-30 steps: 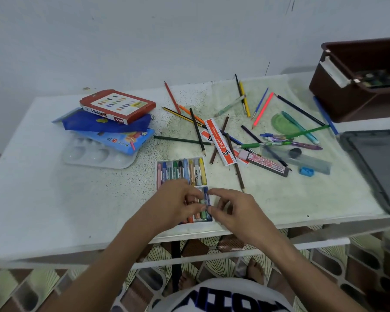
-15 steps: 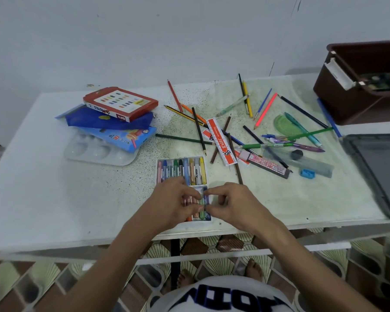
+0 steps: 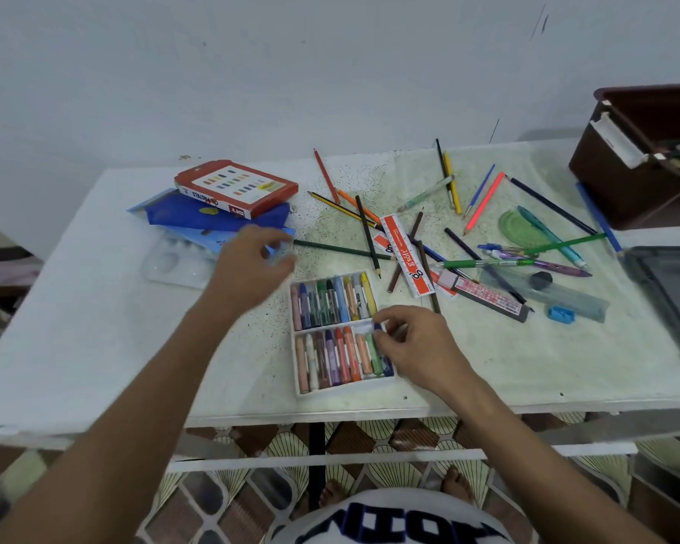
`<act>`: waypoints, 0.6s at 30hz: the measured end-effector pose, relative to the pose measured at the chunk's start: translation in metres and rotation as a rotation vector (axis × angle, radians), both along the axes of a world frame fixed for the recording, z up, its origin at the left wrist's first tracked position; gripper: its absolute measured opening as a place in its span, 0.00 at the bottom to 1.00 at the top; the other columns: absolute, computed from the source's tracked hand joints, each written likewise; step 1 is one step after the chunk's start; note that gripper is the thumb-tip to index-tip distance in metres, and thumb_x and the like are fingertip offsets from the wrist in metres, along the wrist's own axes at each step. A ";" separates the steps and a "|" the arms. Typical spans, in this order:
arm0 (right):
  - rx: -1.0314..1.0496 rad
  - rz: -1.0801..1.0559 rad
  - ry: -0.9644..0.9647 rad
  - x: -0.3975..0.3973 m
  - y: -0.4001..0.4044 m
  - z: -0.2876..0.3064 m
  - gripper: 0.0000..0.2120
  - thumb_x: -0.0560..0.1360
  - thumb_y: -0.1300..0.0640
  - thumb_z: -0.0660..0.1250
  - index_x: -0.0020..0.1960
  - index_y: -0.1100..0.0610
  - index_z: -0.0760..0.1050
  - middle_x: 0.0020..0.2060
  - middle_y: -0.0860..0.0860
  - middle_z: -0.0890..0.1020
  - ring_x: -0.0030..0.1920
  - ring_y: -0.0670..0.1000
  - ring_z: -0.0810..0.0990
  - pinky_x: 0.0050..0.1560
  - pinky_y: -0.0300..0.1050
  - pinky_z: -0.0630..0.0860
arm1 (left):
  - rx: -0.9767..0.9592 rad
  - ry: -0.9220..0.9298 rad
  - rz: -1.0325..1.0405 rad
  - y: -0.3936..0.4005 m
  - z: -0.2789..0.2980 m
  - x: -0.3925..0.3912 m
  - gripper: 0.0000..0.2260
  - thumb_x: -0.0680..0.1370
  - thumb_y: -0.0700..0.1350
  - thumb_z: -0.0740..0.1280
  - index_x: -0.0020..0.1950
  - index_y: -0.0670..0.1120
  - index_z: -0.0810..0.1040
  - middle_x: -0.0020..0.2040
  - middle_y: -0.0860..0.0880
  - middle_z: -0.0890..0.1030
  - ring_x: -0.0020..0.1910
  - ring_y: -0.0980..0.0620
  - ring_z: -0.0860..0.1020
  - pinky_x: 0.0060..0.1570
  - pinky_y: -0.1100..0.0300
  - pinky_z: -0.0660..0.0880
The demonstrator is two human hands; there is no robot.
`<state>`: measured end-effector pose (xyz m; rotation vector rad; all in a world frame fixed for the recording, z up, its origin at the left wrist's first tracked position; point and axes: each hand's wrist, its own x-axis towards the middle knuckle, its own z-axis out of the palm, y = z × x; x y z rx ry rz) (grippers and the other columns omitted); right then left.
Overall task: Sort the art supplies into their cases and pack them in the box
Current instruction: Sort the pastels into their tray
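Right hand (image 3: 417, 343) pinching a blue crayon (image 3: 378, 328) at the tray (image 3: 344, 386).
Tray is sitting near the desk's (image 3: 95, 327) front edge; the crayon is mostly hidden by fingers. Left hand (image 3: 252, 265), blurred, is hovering fingers apart. Box (image 3: 629, 190) is cut off at the right.

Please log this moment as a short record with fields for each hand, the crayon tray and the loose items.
left hand: blurred above the table, fingers loosely curled, holding nothing visible
right hand: pinching a blue crayon at the tray's right end
crayon tray: white, two rows of crayons
loose pencils: scattered beyond the tray
brown box: far right
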<state>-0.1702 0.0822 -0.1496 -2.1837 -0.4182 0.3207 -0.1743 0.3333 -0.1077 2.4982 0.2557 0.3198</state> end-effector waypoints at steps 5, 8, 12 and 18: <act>-0.114 -0.007 -0.131 0.027 0.004 0.005 0.10 0.77 0.58 0.67 0.56 0.57 0.81 0.43 0.50 0.79 0.38 0.43 0.76 0.35 0.30 0.70 | 0.179 0.016 0.153 0.052 0.002 0.051 0.24 0.72 0.50 0.73 0.66 0.46 0.76 0.63 0.40 0.73 0.64 0.42 0.69 0.62 0.49 0.67; -0.168 -0.015 -0.178 0.040 0.007 0.004 0.11 0.77 0.58 0.66 0.57 0.58 0.81 0.48 0.53 0.82 0.43 0.48 0.78 0.45 0.39 0.76 | 0.244 0.106 0.159 0.061 -0.002 0.070 0.28 0.72 0.54 0.72 0.70 0.48 0.72 0.70 0.41 0.68 0.69 0.40 0.64 0.64 0.44 0.65; -0.210 -0.046 -0.232 0.045 0.012 0.003 0.10 0.78 0.57 0.64 0.56 0.57 0.81 0.51 0.55 0.80 0.47 0.52 0.78 0.50 0.42 0.76 | 0.223 0.154 0.131 0.066 -0.006 0.089 0.24 0.76 0.62 0.62 0.67 0.51 0.74 0.66 0.41 0.72 0.64 0.39 0.71 0.61 0.43 0.71; -0.297 0.015 -0.118 0.020 0.018 0.010 0.40 0.69 0.30 0.65 0.71 0.54 0.68 0.65 0.53 0.70 0.67 0.54 0.66 0.67 0.53 0.67 | 0.362 0.279 0.123 0.070 -0.012 0.094 0.23 0.77 0.57 0.60 0.67 0.45 0.71 0.58 0.41 0.76 0.58 0.39 0.73 0.58 0.42 0.71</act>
